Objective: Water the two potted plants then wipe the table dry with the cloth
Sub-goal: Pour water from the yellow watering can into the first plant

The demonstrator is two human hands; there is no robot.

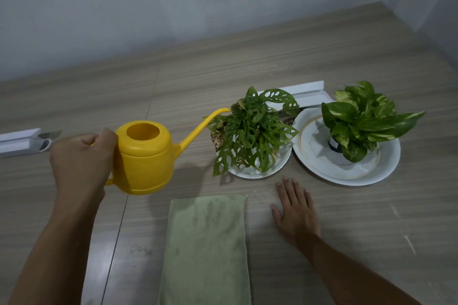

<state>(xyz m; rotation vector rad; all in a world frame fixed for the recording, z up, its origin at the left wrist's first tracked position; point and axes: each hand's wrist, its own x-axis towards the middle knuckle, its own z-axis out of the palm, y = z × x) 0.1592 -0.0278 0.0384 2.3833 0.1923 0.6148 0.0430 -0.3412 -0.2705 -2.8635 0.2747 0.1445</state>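
Watering can (145, 158) yellow, spout tip at holey-leaf plant (250, 131); left hand (81, 158) grips handle (109, 182); right hand (296, 213) flat on table (359, 225).

The left arm reaches in from the lower left, its bare forearm angled up and forward. The left hand (81, 161) shows its back, with the fingers curled round the handle of the yellow watering can (146, 158). The right arm comes in from the lower right. The right hand (296, 210) lies palm down on the table (359, 218), fingers straight and close together, thumb spread out to the side.
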